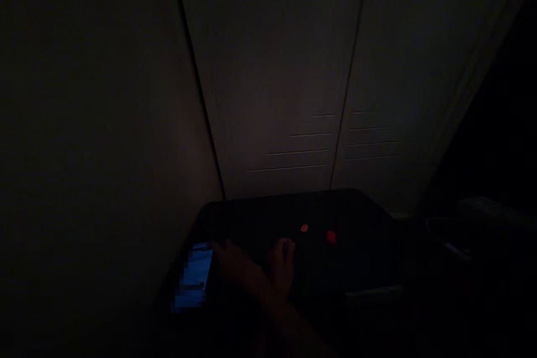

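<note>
The picture is very dark. A lit phone (pixel 195 274), its screen bluish and blurred into blocks, lies at the left of a dark tabletop (pixel 260 212). My right hand (pixel 235 263) reaches across from the lower right, a finger stretched to the phone's upper right edge; whether it touches is unclear. Behind that forearm, my left hand (pixel 281 260) rests with fingers bent around a small dark spot that I cannot make out. Beyond it lie a small orange-red piece (pixel 304 228) and, farther right, a rounder red lump (pixel 331 237).
Tall pale panels (pixel 272 67) with thin grooves stand right behind the table. At the right, a thin light cable (pixel 436 235) runs to a small pale object (pixel 458 250). A pale bar (pixel 373 294) shows near the table's front edge.
</note>
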The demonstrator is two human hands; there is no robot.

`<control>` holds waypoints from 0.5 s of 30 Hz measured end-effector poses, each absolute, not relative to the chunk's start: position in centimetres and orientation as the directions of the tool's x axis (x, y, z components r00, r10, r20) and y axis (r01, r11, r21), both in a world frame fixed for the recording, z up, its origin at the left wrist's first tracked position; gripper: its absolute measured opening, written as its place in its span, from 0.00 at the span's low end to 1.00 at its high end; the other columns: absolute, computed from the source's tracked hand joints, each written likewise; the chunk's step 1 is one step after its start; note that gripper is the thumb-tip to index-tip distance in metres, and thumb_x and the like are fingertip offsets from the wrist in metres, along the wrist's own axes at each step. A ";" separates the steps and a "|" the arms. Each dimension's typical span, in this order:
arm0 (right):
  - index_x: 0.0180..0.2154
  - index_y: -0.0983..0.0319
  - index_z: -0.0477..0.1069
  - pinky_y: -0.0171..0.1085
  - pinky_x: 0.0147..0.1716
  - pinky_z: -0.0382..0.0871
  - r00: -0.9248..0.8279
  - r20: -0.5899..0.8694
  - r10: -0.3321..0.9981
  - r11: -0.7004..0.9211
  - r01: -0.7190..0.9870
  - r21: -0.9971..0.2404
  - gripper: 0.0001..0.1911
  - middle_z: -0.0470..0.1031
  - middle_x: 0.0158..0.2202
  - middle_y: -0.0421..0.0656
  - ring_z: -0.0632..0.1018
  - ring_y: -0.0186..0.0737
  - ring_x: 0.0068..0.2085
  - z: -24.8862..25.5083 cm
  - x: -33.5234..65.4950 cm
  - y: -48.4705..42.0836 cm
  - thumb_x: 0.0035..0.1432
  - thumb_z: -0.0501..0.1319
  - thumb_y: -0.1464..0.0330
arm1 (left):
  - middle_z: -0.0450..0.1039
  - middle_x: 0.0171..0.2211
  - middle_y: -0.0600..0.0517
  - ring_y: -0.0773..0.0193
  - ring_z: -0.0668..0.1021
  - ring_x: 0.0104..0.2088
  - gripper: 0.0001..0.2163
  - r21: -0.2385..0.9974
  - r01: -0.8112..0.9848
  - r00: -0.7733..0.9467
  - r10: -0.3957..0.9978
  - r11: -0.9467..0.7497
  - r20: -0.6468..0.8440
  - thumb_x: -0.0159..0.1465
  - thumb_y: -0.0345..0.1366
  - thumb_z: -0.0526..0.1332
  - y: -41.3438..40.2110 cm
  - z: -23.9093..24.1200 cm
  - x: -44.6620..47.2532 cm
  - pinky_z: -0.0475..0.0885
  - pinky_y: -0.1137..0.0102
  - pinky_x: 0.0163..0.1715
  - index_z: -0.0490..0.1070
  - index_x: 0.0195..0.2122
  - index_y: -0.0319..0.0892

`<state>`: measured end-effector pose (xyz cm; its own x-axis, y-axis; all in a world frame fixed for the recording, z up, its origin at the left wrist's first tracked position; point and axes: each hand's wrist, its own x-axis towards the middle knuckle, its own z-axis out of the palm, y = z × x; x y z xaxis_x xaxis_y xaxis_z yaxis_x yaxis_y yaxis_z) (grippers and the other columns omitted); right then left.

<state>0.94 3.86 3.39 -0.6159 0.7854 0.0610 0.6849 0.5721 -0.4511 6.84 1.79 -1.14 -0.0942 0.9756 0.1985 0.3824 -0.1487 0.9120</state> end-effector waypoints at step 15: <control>0.68 0.57 0.56 0.48 0.44 0.77 -0.576 0.077 0.814 0.530 0.682 -0.504 0.36 0.72 0.56 0.56 0.81 0.56 0.50 3.5 1.5 3.2 0.59 0.58 0.73 | 0.72 0.56 0.45 0.57 0.77 0.49 0.14 0.938 0.284 -0.079 0.971 -0.196 0.227 0.71 0.41 0.60 0.7 -1.1 6.9 0.76 0.58 0.50 0.72 0.54 0.44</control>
